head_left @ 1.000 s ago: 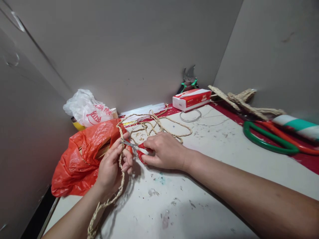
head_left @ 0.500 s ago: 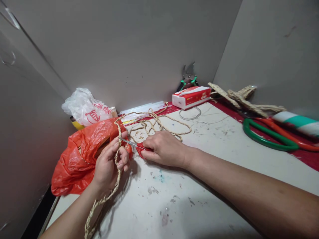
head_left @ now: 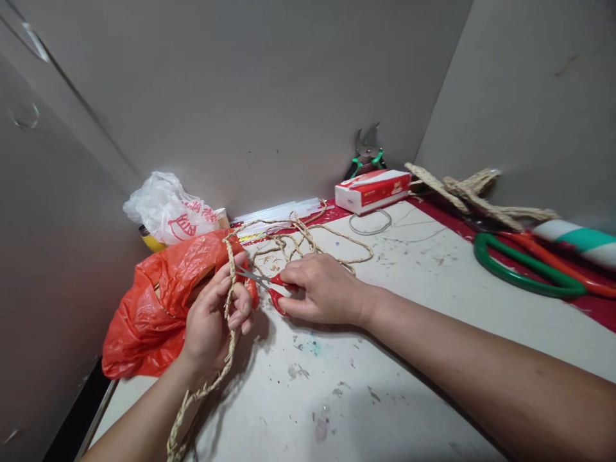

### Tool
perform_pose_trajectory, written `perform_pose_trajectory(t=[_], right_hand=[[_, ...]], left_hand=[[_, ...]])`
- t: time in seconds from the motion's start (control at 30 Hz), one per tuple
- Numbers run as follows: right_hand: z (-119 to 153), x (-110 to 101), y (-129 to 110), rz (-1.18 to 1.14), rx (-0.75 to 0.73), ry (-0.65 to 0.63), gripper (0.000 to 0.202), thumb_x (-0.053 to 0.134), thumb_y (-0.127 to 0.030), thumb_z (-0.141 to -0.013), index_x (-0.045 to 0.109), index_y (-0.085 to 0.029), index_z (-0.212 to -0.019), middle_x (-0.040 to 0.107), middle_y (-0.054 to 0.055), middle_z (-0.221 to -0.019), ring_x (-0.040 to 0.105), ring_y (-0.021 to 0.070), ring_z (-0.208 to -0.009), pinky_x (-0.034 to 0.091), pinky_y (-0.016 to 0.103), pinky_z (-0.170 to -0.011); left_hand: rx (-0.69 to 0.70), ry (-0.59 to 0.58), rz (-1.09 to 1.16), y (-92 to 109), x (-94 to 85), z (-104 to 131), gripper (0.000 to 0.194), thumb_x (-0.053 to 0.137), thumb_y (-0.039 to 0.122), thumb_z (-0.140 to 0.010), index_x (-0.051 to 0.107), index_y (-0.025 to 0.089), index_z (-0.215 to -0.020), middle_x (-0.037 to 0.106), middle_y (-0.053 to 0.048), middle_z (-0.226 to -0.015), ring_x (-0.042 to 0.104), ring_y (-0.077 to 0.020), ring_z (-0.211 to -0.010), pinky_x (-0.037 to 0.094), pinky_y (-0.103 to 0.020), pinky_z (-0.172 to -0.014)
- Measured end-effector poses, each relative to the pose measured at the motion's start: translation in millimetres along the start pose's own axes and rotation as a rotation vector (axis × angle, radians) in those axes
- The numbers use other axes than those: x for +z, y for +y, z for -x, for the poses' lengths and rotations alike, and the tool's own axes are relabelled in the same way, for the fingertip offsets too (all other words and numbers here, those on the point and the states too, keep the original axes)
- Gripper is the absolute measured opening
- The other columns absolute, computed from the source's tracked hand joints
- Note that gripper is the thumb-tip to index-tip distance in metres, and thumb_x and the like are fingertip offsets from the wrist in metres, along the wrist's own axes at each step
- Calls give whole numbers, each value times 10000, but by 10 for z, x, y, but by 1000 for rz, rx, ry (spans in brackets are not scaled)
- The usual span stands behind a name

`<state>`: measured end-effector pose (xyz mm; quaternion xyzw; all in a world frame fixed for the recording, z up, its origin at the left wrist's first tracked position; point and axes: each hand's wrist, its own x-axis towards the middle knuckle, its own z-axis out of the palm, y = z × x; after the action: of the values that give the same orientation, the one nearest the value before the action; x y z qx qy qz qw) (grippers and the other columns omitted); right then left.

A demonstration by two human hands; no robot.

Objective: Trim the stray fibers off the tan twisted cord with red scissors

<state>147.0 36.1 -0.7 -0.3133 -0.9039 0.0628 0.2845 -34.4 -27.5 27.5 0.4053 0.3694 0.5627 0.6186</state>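
Note:
A braided straw cord (head_left: 231,350) runs down across the palm and fingers of my left hand (head_left: 212,317), which is curled loosely around it. Small red-handled scissors (head_left: 276,296) are in my right hand (head_left: 325,289), thumb and fingers at the handles. Their blades are parted, tips pointing left, close beside the cord near my left fingertips. The cord's upper part loops over the white table behind my right hand. Its lower part hangs over my left forearm to the bottom edge of the view.
Left of my hands lies a red plastic bag (head_left: 149,321), with a white bag (head_left: 171,208) behind it. A tissue pack (head_left: 373,191), pruning shears (head_left: 368,154) and wire coil (head_left: 370,222) are at the back. Green-handled shears (head_left: 524,273) and straw strips (head_left: 476,192) lie right.
The scissors' blades and handles have opened wider, and their tips have shifted slightly off the cord. The whole view has moved a little, with both hands otherwise nearly in place.

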Motion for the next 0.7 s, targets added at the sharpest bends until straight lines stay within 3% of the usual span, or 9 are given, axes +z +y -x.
perform_pose_trajectory(t=[0.7], right_hand=[[9,5,0,-11,-99,-23,284,497,-358,-785,516,-185,-561,531,-26,-544,372,99,-519,240,269,-564]], left_hand=[[-18,-9,68,3,-25,3,450,353,177,-867,513,73,-1275,527,1,-485,333,-85,-373,399,-213,-409]])
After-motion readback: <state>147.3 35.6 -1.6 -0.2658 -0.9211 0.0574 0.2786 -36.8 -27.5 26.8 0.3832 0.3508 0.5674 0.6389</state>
